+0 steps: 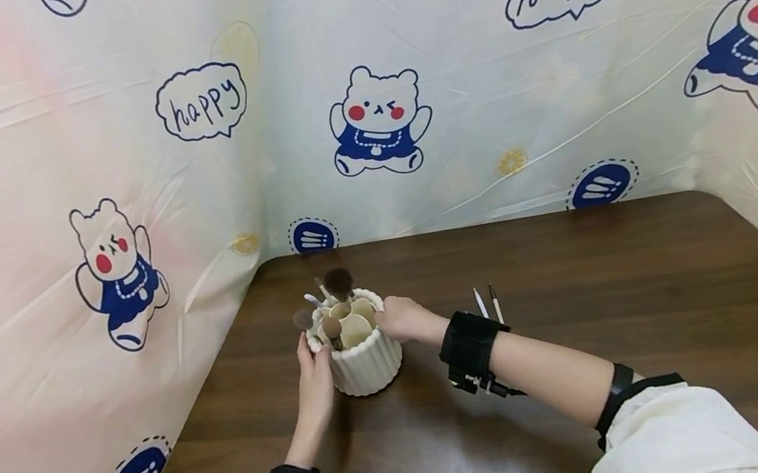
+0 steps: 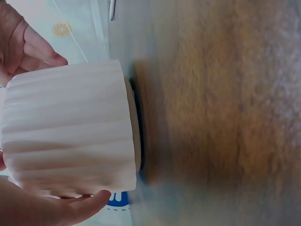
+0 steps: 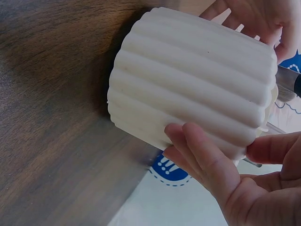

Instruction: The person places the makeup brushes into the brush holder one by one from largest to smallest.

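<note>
A white ribbed makeup brush holder (image 1: pixel 367 367) stands towards the left of the table, with several makeup brushes (image 1: pixel 338 284) poking out of its top. My left hand (image 1: pixel 315 385) grips its left side, fingers and thumb near the rim. From the right, my right hand (image 1: pixel 409 319) holds the opposite side by the rim. In the right wrist view, the right thumb is at the rim and the fingers lie along the ribbed wall (image 3: pixel 197 80). Whether the base (image 2: pixel 136 127) touches the table all round, I cannot tell.
Two slim sticks, one white pencil-like piece (image 1: pixel 480 303) and one dark-tipped piece (image 1: pixel 496 303), lie on the brown wooden table (image 1: pixel 625 294) behind my right wrist. A printed curtain (image 1: pixel 464 112) with bears hangs around the table's back and sides.
</note>
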